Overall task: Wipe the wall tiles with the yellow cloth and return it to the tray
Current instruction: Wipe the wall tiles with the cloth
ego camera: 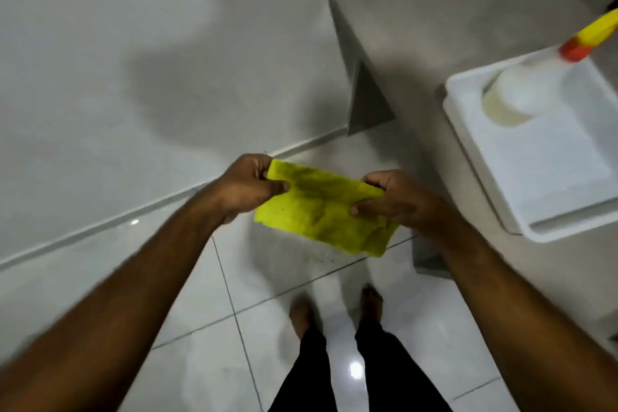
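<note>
The yellow cloth (321,209) is stretched between both hands at mid-frame, above the floor. My left hand (245,186) pinches its upper left corner. Its right edge is gripped by my right hand (399,199). The cloth looks folded into a rectangle with darker damp patches. The white tray (568,177) rests on a grey counter to the right, apart from the cloth. The grey wall tiles (133,60) fill the upper left.
A white spray bottle (521,94) with a red and yellow nozzle lies in the tray's far end. The grey counter (434,27) stands at the right with a bracket beneath. Glossy floor tiles (234,328) and my bare feet are below.
</note>
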`<state>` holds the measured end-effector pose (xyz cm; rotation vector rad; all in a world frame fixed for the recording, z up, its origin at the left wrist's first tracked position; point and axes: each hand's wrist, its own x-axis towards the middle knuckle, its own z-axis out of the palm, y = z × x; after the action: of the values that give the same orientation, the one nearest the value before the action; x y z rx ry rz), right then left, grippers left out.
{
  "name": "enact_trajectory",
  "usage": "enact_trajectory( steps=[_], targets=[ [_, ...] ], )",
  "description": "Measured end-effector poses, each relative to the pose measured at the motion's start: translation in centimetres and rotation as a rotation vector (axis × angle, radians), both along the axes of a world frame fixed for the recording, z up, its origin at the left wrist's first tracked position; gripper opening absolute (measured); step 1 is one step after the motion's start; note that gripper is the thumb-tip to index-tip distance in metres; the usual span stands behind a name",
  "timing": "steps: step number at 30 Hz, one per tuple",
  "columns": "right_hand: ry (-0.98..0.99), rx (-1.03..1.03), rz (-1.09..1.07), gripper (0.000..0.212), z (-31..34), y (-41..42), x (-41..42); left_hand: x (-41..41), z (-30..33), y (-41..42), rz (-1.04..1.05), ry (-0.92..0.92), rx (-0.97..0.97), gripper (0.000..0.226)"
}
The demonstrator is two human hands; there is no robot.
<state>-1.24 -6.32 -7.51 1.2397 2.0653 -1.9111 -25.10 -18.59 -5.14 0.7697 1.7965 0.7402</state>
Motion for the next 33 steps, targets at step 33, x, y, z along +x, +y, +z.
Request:
enact_trajectory(
  steps=[33],
  targets=[
    [-0.779,0.869,-0.283,0.039,-75.0,-10.4,-0.5,8.7,-76.2,-11.3,-0.075,0.700,-0.486,0.087]
  ],
)
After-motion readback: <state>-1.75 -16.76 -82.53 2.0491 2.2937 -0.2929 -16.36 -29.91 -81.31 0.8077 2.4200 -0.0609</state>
